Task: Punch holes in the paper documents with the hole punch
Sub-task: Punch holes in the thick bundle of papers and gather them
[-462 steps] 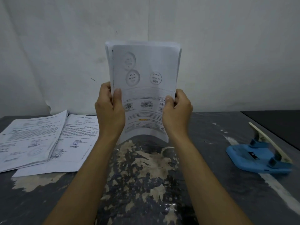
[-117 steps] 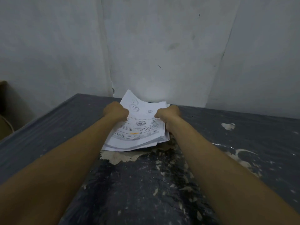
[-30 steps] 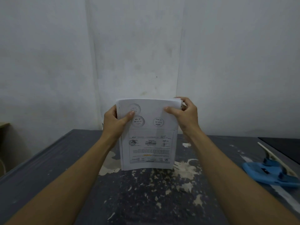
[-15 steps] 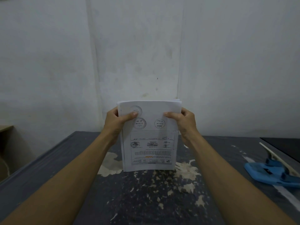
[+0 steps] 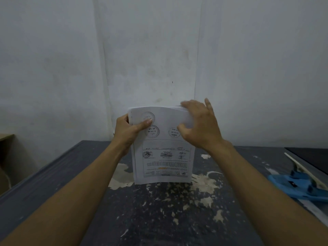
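Both hands hold the upright paper stack (image 5: pixel 162 157): left grip (image 5: pixel 130 129) pinches, right grip (image 5: pixel 198 125) curls over the corner

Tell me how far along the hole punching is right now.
Done: nothing that shows; no holes are visible. In hand: the white stack of printed paper documents stands on edge on the worn dark table. The left hand pinches its upper left edge; the right hand paws at the top right corner, blurred. Left: the blue hole punch with a cream lever sits untouched at right.
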Motion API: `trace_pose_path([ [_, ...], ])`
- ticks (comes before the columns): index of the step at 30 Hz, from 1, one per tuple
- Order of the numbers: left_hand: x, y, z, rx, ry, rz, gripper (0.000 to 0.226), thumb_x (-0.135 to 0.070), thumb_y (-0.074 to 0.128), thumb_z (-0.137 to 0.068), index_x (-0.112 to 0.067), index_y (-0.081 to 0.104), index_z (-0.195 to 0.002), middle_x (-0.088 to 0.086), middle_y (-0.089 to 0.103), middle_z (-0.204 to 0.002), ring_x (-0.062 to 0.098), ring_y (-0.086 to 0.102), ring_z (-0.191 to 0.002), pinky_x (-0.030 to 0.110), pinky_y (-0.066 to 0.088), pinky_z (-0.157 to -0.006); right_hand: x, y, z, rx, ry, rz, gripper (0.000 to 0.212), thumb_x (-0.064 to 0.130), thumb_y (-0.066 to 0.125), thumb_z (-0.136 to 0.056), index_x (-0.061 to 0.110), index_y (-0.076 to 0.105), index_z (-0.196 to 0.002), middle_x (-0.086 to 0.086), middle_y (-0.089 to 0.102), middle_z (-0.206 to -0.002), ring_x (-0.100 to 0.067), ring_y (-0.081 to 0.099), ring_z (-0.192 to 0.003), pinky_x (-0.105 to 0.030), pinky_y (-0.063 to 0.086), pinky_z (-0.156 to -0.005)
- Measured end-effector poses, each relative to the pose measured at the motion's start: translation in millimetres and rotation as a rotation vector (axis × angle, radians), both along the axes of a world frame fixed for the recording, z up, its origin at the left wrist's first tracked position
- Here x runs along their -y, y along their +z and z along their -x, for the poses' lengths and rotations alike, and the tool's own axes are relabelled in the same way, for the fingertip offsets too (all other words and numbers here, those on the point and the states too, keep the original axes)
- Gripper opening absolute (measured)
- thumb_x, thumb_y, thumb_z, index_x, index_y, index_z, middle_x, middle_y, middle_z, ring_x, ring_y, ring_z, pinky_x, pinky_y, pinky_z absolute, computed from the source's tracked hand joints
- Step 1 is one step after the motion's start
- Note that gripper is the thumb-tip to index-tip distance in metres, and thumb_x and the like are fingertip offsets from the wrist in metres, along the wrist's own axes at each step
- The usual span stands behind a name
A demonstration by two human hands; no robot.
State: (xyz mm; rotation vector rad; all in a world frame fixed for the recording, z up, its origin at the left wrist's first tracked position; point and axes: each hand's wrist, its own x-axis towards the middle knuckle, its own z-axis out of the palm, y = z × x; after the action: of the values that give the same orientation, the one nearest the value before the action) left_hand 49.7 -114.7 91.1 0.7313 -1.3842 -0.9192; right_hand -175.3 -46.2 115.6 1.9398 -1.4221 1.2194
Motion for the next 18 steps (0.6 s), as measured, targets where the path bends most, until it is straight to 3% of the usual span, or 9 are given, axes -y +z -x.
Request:
trace_pose_path([
  [2,0.5,-0.2,-0.5,0.002,-0.003,-0.001,0.029,-0.015,0.085,-0.072,-0.013,0.072,-0.098,0.004,0.077,-0.091,0.021,0.075,-0.083,0.031,0.06,-0.068,-0.2,4.3,0.3,-0.085,-0.047,0.039,0.059,0.032,0.06,-0.074,0.011,0.057,-0.129,-0.002,0.06,-0.128,-0.018,0.05,-0.128,-0.048,0.011,-0.124],
  [7,2.0,-0.8,-1.8,0.01,-0.017,-0.01,0.032,-0.016,0.085,-0.072,-0.011,0.072,-0.101,0.004,0.077,-0.093,0.022,0.075,-0.084,0.03,0.059,-0.068,-2.6,14.4,-6.0,-0.192,-0.079,-0.024,0.056,0.031,0.056,-0.079,0.009,0.056,-0.13,-0.004,0.064,-0.124,-0.018,0.055,-0.121,-0.047,0.007,-0.125],
  [10,3.4,-1.2,-3.1,0.027,-0.018,-0.017,0.04,-0.019,0.085,-0.071,-0.007,0.072,-0.106,0.007,0.077,-0.096,0.023,0.075,-0.087,0.035,0.06,-0.073,-2.5,23.1,-12.9,-0.266,-0.13,0.008,0.059,0.03,0.054,-0.08,0.009,0.052,-0.135,-0.006,0.059,-0.133,-0.019,0.049,-0.13,-0.049,0.003,-0.124],
  [13,4.1,-1.5,-3.9,0.041,-0.008,-0.012,0.038,-0.017,0.085,-0.073,-0.005,0.071,-0.107,0.007,0.077,-0.097,0.023,0.074,-0.087,0.034,0.06,-0.073,-1.5,27.4,-25.0,-0.391,-0.164,-0.151,0.062,0.034,0.053,-0.083,0.009,0.046,-0.139,-0.008,0.055,-0.137,-0.02,0.044,-0.134,-0.047,-0.007,-0.124],
  [18,1.9,1.4,-2.0,0.059,0.004,-0.005,0.032,-0.017,0.084,-0.075,-0.008,0.07,-0.103,0.004,0.075,-0.093,0.013,0.073,-0.08,0.028,0.058,-0.067,3.5,26.1,-56.3,-0.482,-0.099,-0.102,0.077,0.025,0.056,-0.081,0.005,0.03,-0.151,-0.011,0.038,-0.154,-0.023,0.029,-0.146,-0.049,0.0,-0.124],
])
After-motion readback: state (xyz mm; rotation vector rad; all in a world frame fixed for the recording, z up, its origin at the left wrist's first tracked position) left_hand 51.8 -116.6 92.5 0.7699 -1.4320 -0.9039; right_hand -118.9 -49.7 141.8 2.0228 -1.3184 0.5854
